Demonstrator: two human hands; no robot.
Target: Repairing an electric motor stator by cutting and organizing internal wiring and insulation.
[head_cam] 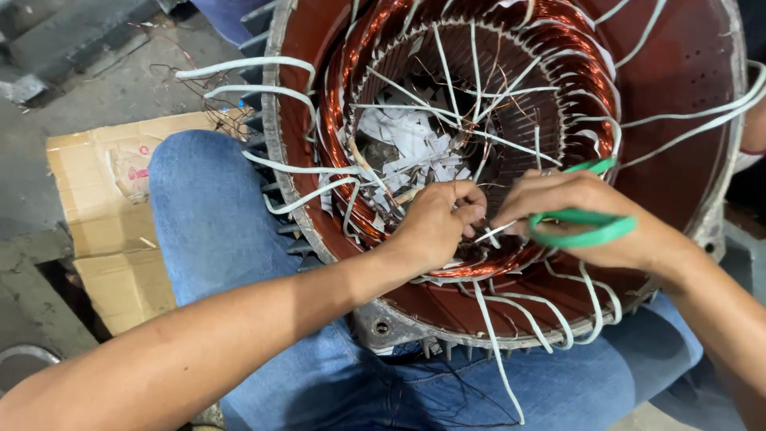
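Head view, looking down at my lap: a large electric motor stator [686, 72] with a red-painted housing rests against my legs, its open end facing me. Inside it runs 1 ring of copper windings [359, 88], crossed by many loose white insulating sleeves [447, 72], too many to count. Scraps of white insulating paper [411, 140] lie heaped in the bore.

My left hand [435, 223] is curled closed at the lower rim of the windings, thumb and fingertips pinching a thin white sleeve [493, 233] that sticks out toward my other hand. My right hand [594, 219] sits just beside it, fingers closed through the loops of 1 pair of green-handled scissors [582, 227]; the blades are hidden behind my hands, so I cannot tell whether they are apart.

My jeans [211, 215] fill the lower frame under my left forearm. A flattened piece of cardboard [96, 199] lies on the grey concrete floor [88, 100] to my left.
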